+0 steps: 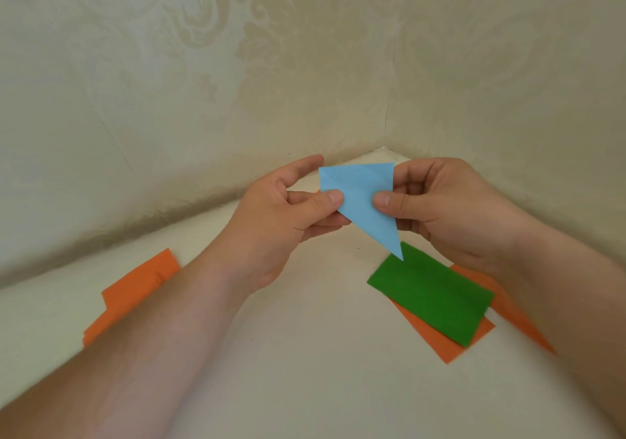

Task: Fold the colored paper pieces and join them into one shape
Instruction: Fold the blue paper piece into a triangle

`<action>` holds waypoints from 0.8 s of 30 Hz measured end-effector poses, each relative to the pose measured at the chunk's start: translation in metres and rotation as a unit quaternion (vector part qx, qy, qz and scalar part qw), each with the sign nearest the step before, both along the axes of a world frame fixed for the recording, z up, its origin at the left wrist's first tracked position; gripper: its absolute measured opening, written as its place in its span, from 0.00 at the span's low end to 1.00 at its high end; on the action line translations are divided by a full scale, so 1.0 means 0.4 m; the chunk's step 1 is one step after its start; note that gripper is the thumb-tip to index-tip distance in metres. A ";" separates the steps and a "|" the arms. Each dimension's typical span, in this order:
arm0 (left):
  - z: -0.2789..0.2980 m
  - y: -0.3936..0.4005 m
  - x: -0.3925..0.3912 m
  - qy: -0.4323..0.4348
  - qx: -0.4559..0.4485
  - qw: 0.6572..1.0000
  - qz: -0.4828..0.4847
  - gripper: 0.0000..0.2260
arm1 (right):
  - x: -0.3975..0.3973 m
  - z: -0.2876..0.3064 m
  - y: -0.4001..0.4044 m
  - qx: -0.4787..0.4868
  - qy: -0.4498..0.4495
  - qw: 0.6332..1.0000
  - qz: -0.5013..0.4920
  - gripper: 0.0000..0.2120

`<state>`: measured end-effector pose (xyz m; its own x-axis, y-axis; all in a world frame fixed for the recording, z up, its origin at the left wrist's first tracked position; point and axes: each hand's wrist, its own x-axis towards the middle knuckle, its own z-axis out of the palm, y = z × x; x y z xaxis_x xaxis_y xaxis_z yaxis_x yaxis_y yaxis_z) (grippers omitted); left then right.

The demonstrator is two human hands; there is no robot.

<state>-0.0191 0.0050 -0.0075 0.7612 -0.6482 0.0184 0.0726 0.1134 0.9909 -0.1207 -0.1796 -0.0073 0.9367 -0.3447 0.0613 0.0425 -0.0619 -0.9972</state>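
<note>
The blue paper piece point(362, 198), folded to a long triangle with its point hanging down, is held in the air above the far corner of the surface point(305, 354), the left hand point(281, 222) with its grip pinched on the left edge and the right hand point(437, 208) with its grip pinched on the right edge. It looks feather-light, thin and easily creased, so I would take it by the edges near the folds with thumb and fingertips. On the surface toward the right edge a green piece point(430, 296) lies atop an orange piece point(437, 340), more orange paper point(135, 289) sits near the left edge, and nothing blocks the hands.
</note>
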 end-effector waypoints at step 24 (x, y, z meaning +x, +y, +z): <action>-0.018 -0.008 -0.019 0.004 0.032 0.999 -0.044 0.09 | 0.003 0.004 0.016 0.066 -0.031 0.997 -0.017 0.08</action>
<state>-0.0266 0.0019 -0.0148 0.7014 -0.7120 -0.0316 0.0877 0.0422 0.9952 -0.1193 -0.1732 -0.0056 0.9206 -0.3841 0.0704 0.1037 0.0667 -0.9924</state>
